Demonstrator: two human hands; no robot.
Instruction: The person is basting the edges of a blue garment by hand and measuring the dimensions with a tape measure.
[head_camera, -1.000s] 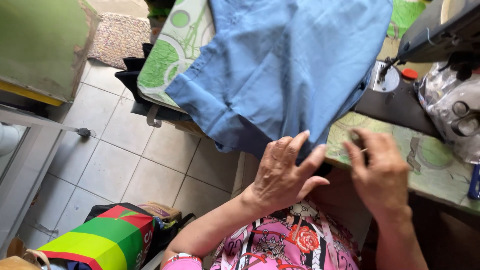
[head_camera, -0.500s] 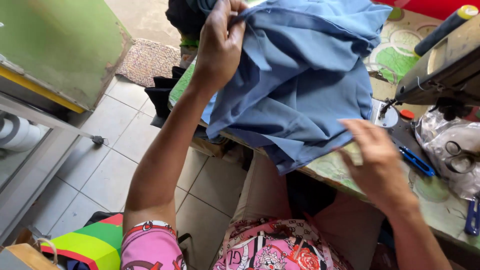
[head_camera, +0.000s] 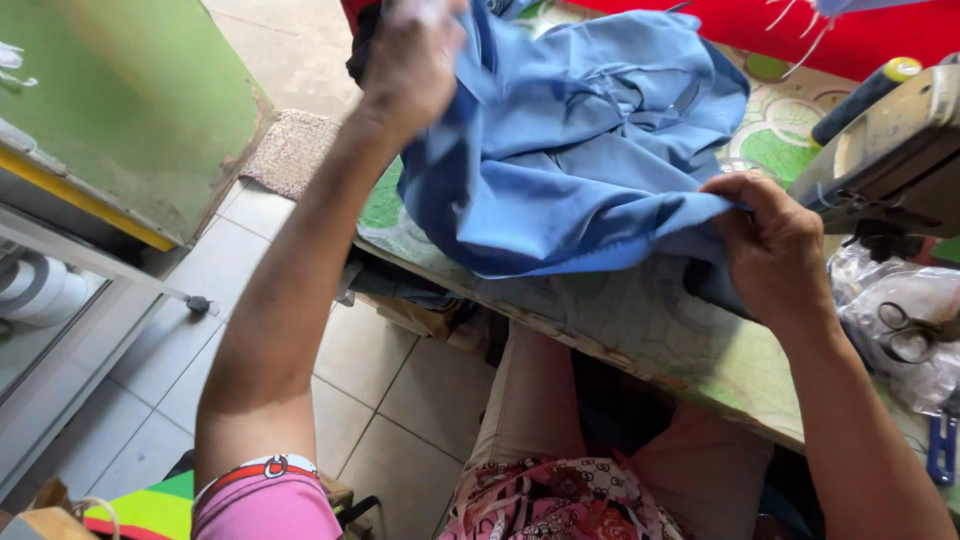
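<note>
On the table with its green patterned cover, we saw the blue cloth piled beside a sewing machine, above a pale tiled floor. The left hand gripped its far edge; the right hand pinched its near edge. Scissors lay blurry under plastic.

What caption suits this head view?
Both hands, left and right, grip blue fabric beside a sewing machine.
</note>
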